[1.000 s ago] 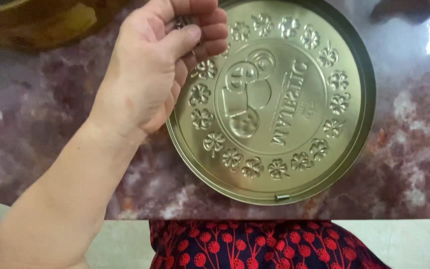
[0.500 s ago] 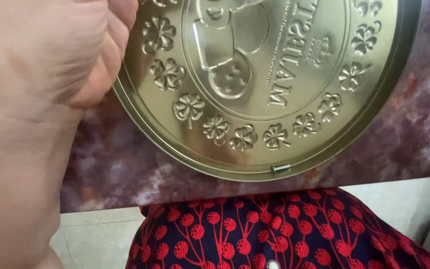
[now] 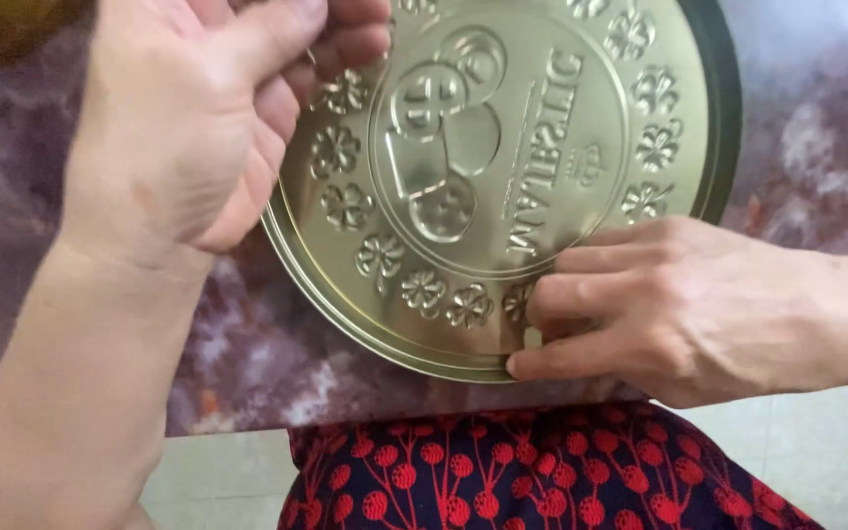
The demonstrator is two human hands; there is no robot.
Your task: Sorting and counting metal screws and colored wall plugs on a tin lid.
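A round gold tin lid (image 3: 581, 59) with embossed clover shapes lies inside-up on a purple marbled tabletop (image 3: 817, 147). My left hand (image 3: 188, 128) hovers over the lid's upper left with its fingers curled against the thumb, apparently around a small metal piece that is mostly hidden. My right hand (image 3: 699, 309) reaches in from the right to the lid's near rim. Its thumb and fingertips pinch a small pale metal pin (image 3: 532, 339) that sits on that rim.
The table's near edge runs just below the lid. Under it are my dark clothes with a red berry pattern (image 3: 542, 471) and pale floor tiles (image 3: 817, 442). A yellow-brown wooden object (image 3: 2, 25) sits at the top left corner.
My right hand has come into view and closed on the pin at the lid's near rim. My left hand, close to the camera half a second ago, is back over the lid's upper left.
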